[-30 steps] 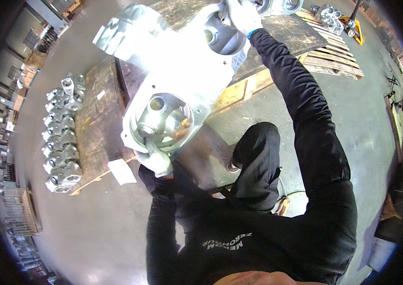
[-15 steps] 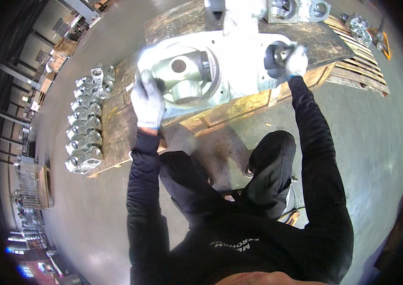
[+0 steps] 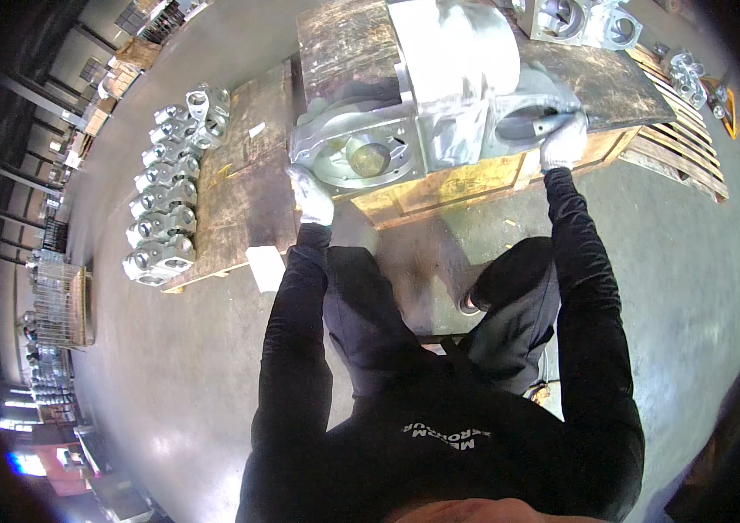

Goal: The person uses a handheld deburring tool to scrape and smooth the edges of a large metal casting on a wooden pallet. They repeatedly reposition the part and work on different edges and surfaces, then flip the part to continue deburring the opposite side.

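A large bright silver metal casting [image 3: 455,131] with round flanged openings rests at the near edge of the workbench, between my gloved hands. My left hand [image 3: 310,197], in a white glove, is closed around the lower left rim of its left flange; the fingertips are partly hidden behind the metal. At the opposite end, my right hand [image 3: 567,143], also gloved in white, grips the edge beside the right-hand opening. Glare washes out the casting's upper middle.
The dark wooden workbench [image 3: 248,187] has smaller castings [image 3: 165,187] in rows along its left side. More castings [image 3: 559,19] stand at the back right. A wooden pallet [image 3: 671,139] lies beyond the right end. A white sheet [image 3: 266,268] is beside my left forearm.
The casting has turned between my hands, so its openings face differently and its bright cylindrical part shows at the top. Both hands keep hold at its ends. The view has shifted slightly.
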Available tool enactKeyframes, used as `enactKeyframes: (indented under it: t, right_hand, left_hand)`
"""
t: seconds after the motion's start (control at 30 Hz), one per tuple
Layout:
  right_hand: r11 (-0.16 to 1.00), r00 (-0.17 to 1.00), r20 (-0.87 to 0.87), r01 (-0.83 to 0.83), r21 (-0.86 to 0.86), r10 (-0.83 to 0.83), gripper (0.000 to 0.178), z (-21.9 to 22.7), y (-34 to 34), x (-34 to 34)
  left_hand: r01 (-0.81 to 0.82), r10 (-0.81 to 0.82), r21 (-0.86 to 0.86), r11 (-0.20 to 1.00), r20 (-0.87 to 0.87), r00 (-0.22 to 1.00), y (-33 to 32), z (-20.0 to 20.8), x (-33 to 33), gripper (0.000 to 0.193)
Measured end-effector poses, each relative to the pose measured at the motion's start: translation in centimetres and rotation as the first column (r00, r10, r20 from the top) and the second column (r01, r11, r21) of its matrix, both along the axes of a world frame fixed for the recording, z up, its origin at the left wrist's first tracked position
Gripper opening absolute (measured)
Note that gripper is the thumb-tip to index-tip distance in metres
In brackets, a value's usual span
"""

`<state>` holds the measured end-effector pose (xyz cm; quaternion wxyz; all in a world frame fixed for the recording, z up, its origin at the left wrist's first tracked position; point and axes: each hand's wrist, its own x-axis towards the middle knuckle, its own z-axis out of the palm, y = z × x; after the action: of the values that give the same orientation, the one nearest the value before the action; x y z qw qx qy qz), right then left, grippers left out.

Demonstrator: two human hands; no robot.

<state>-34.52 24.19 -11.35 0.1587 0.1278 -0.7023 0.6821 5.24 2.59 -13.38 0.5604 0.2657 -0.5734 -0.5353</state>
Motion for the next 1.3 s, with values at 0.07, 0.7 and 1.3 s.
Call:
enactKeyframes:
  t: [0.07, 0.7, 1.3]
  right_hand:
    - [0.975, 0.99, -0.07, -0.109, 0.191, 0.124, 0.054, 0.4, 0.7, -0.5]
    - [0.628, 0.935, -0.049, -0.196, 0.753, 0.352, 0.039, -3.4, 6.6, 6.3]
    - [0.681, 0.958, -0.068, -0.146, 0.717, 0.277, 0.04, -2.0, 1.8, 12.2]
  left_hand:
    - [-0.03, 0.034, 0.178, 0.984, -0.016, 0.999, 1.6, 0.9, 0.2, 0.062]
    - [0.271, 0.74, -0.926, -0.263, -0.013, 0.673, 0.8, 21.0, -9.4, 0.024]
    - [0.26, 0.711, -0.965, 0.013, 0.192, 0.676, -0.2, 15.6, -16.9, 0.03]
